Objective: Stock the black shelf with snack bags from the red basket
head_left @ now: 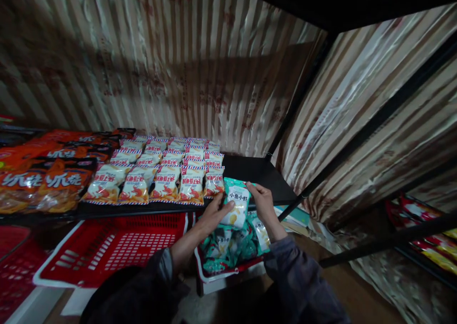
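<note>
Between my hands is a teal and white snack bag (pixel 235 207), held upright above a basket at the shelf's front edge. My left hand (pixel 216 212) grips its lower left side, the thumb lying across the front. At its upper right corner, my right hand (pixel 260 197) pinches the edge. Below, a red basket with a pale rim (pixel 233 274) holds several more teal snack bags (pixel 223 248), partly hidden by my hands. Left of the held bag, several white and orange snack bags (pixel 166 183) stand in rows on the black shelf (pixel 253 174).
Several orange and black snack bags (pixel 60 183) fill the shelf's left part. A red basket (pixel 139 243) sits below the shelf at left. A black shelf post (pixel 303 90) rises at the right, with slanted bars beyond it. Striped sheeting (pixel 171 66) hangs behind.
</note>
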`<state>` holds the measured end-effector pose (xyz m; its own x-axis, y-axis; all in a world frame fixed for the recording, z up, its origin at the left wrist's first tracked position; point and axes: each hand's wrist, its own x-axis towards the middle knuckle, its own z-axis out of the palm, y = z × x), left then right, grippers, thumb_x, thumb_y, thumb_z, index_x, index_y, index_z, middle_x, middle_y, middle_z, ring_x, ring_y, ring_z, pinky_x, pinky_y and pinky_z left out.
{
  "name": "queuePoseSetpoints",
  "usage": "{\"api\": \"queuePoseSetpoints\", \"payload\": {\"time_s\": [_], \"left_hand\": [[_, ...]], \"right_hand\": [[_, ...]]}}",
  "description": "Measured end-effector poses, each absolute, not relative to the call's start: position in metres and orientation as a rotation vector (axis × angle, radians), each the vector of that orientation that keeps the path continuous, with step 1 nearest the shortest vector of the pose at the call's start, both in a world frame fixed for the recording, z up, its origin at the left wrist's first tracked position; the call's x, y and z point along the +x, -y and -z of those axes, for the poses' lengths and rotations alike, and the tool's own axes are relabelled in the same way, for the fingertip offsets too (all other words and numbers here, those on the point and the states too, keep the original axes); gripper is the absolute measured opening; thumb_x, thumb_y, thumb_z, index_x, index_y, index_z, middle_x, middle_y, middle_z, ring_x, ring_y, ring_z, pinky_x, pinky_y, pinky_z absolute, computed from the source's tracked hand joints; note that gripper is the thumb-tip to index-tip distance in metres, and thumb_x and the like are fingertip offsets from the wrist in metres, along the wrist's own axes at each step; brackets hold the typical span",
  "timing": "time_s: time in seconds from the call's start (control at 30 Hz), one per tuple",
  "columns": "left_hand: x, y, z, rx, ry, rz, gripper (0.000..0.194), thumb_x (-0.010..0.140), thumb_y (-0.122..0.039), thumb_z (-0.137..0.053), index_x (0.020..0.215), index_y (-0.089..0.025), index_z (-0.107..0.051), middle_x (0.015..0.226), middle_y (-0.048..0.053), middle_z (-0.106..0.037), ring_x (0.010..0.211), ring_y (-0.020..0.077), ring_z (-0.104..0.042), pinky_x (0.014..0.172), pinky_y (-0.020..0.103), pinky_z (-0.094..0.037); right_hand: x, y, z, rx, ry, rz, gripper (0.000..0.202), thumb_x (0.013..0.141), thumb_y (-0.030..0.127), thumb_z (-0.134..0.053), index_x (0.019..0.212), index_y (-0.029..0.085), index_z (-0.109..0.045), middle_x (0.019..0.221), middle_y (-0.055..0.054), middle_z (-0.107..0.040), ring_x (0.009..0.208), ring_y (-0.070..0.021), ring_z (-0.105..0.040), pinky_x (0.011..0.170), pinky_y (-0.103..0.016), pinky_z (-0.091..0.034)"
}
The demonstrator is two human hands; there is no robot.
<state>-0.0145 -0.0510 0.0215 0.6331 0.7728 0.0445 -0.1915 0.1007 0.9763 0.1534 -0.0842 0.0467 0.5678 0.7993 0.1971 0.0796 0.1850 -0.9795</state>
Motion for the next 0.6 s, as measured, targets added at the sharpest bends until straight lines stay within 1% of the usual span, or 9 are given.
{"api": "queuePoseSetpoints", "payload": {"time_s": [0.2, 0.3, 0.37, 0.47, 0.53, 0.6], "left_hand": [[0.028, 0.032, -0.042, 1.258, -0.621, -0.8, 0.062, 0.071, -0.06, -0.069, 0.114, -0.015, -0.061, 0.117, 0.012, -0.068, 0.103, 0.0285, -0.065, 0.087, 0.036, -0.05], [0.044, 0.027, -0.044, 1.24, -0.632, -0.756, 0.061, 0.07, -0.06, -0.07, 0.112, -0.016, -0.061, 0.111, 0.011, -0.07, 0.096, 0.0263, -0.067, 0.083, 0.034, -0.051], [0.05, 0.023, -0.042, 1.238, -0.637, -0.733, 0.06, 0.07, -0.062, -0.068, 0.109, -0.017, -0.063, 0.108, 0.009, -0.071, 0.095, 0.0256, -0.066, 0.082, 0.033, -0.051], [0.054, 0.016, -0.039, 1.271, -0.69, -0.757, 0.055, 0.071, -0.065, -0.064, 0.099, -0.018, -0.066, 0.105, 0.007, -0.072, 0.1, 0.0257, -0.064, 0.085, 0.032, -0.051], [0.056, 0.01, -0.039, 1.313, -0.76, -0.794, 0.05, 0.073, -0.065, -0.063, 0.093, -0.018, -0.067, 0.102, 0.006, -0.071, 0.101, 0.0251, -0.063, 0.087, 0.032, -0.049], [0.057, 0.007, -0.04, 1.337, -0.815, -0.825, 0.048, 0.074, -0.063, -0.062, 0.091, -0.019, -0.067, 0.098, 0.005, -0.071, 0.098, 0.0239, -0.063, 0.087, 0.031, -0.049]], "right_hand": [[0.188, 0.068, -0.046, -1.308, 0.943, -0.574, 0.042, 0.067, 0.056, -0.072, 0.056, 0.017, -0.063, 0.052, 0.004, -0.051, 0.054, -0.0094, -0.039, 0.052, -0.022, -0.031], [0.206, 0.062, -0.039, -1.316, 0.929, -0.574, 0.042, 0.07, 0.057, -0.07, 0.059, 0.017, -0.063, 0.054, 0.004, -0.052, 0.055, -0.01, -0.041, 0.052, -0.022, -0.032], [0.215, 0.057, -0.033, -1.32, 0.914, -0.608, 0.043, 0.07, 0.058, -0.07, 0.06, 0.016, -0.064, 0.054, 0.004, -0.053, 0.054, -0.0102, -0.041, 0.052, -0.022, -0.032], [0.223, 0.047, -0.026, -1.303, 0.9, -0.672, 0.044, 0.067, 0.058, -0.072, 0.058, 0.016, -0.062, 0.053, 0.004, -0.052, 0.053, -0.0095, -0.041, 0.051, -0.021, -0.032], [0.225, 0.039, -0.025, -1.272, 0.905, -0.701, 0.043, 0.066, 0.056, -0.074, 0.057, 0.016, -0.062, 0.053, 0.005, -0.052, 0.053, -0.0091, -0.041, 0.051, -0.021, -0.033], [0.224, 0.032, -0.026, -1.251, 0.904, -0.718, 0.042, 0.066, 0.056, -0.073, 0.058, 0.016, -0.062, 0.054, 0.004, -0.054, 0.054, -0.0093, -0.043, 0.052, -0.021, -0.034]]}}
